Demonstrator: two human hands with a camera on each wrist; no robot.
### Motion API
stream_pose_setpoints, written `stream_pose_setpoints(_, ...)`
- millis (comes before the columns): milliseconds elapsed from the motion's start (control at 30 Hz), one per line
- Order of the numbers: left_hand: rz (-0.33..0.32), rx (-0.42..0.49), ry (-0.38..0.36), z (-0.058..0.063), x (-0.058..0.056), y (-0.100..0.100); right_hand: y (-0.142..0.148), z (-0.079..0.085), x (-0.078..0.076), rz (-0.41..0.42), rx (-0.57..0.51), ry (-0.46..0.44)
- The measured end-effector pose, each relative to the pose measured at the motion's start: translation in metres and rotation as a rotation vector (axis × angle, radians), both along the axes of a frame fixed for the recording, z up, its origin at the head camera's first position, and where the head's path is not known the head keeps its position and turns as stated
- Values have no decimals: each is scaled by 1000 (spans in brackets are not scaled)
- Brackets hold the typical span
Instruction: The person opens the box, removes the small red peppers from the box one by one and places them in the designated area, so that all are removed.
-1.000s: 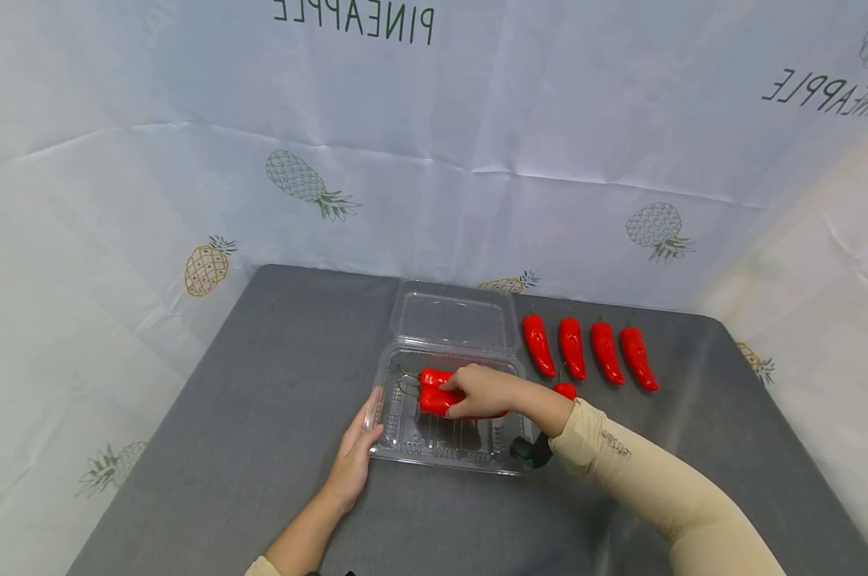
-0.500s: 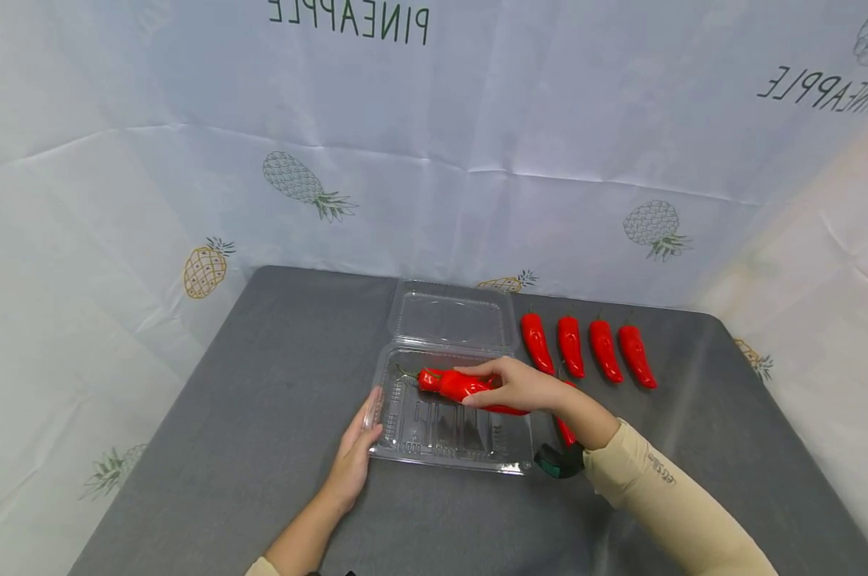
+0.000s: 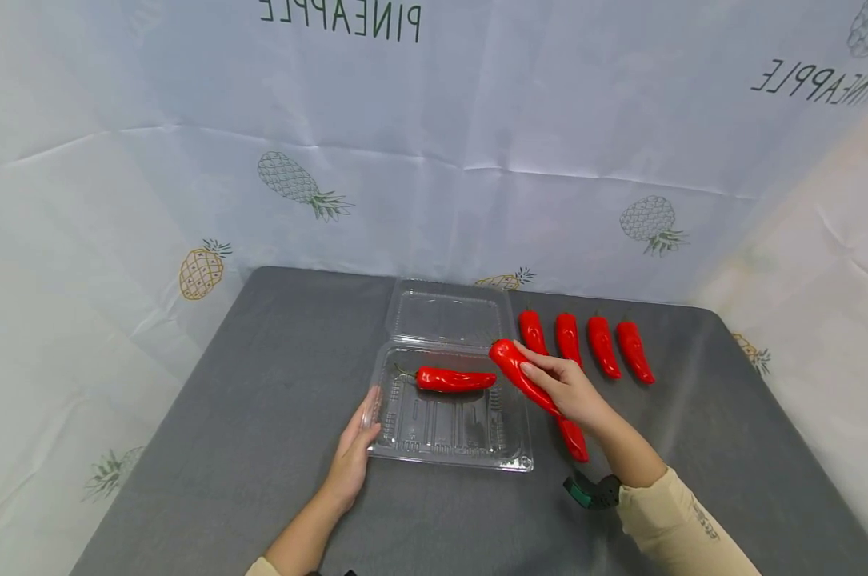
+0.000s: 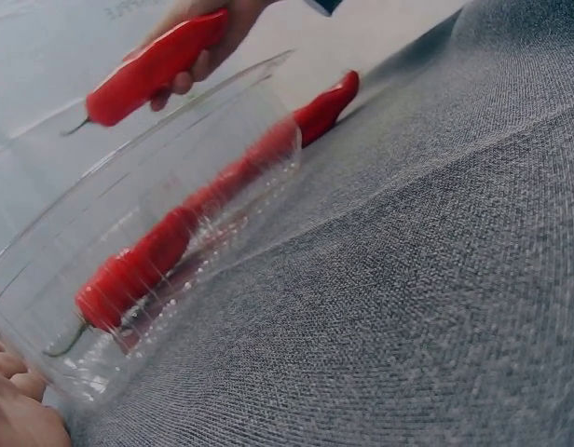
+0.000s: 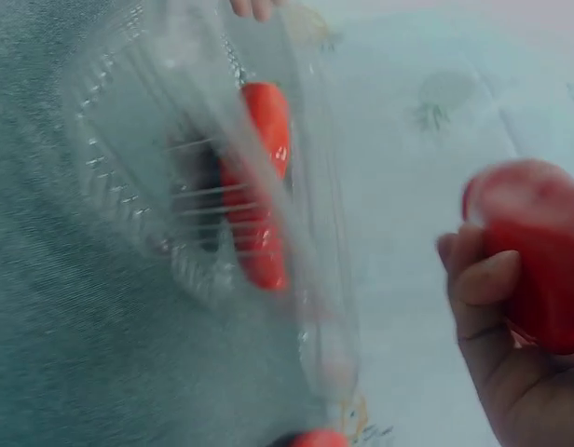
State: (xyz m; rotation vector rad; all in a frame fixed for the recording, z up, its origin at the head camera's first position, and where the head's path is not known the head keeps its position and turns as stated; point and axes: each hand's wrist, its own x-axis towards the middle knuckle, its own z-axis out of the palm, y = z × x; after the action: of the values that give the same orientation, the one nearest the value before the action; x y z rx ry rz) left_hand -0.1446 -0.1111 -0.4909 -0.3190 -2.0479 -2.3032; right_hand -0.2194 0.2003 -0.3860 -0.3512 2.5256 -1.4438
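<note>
My right hand (image 3: pixel 569 394) pinches a red chili pepper (image 3: pixel 522 374) between thumb and fingers, raised above the right side of a clear plastic clamshell box (image 3: pixel 434 458). Inside the box one red pepper (image 3: pixel 454 380) lies crosswise, its stem to the left. My left hand (image 3: pixel 350 464) grips the left wall of the box. In the left wrist view the held pepper (image 4: pixel 157 70) hangs over the rim, apart from it. The right wrist view, blurred, has the held pepper (image 5: pixel 539 251) at its right edge.
Several red peppers (image 3: pixel 601 346) stand in a row at the back right of the grey table (image 3: pixel 290 352). Another pepper (image 3: pixel 574 440) lies on the table right of the box. The box's lid (image 3: pixel 448 314) is folded back. A white pineapple-print cloth (image 3: pixel 419 216) hangs behind.
My right hand has lifted one of two peppers out of the box and moved right and up with it. The other pepper stays inside. My left hand has kept its place.
</note>
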Motion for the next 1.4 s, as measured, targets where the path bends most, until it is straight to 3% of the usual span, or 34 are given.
stream_pose_setpoints(267, 2, 12, 25, 0, 0, 1, 20, -9, 15, -282, -159, -43)
stream_pose_setpoints(567, 21, -22, 5, 1, 1, 0, 45, -23, 25, -501, -183, -81)
stream_pose_setpoints(1000, 17, -27, -24, -1, 1, 1, 68, -46, 33, -609, -312, -165)
stream_pose_setpoints(1267, 9, -30, -28, -1, 1, 1, 79, -62, 39, -636, -240, -296)
stream_pose_setpoints(1400, 7, -21, -14, 1, 1, 0, 83, -70, 41, -629, -166, -301)
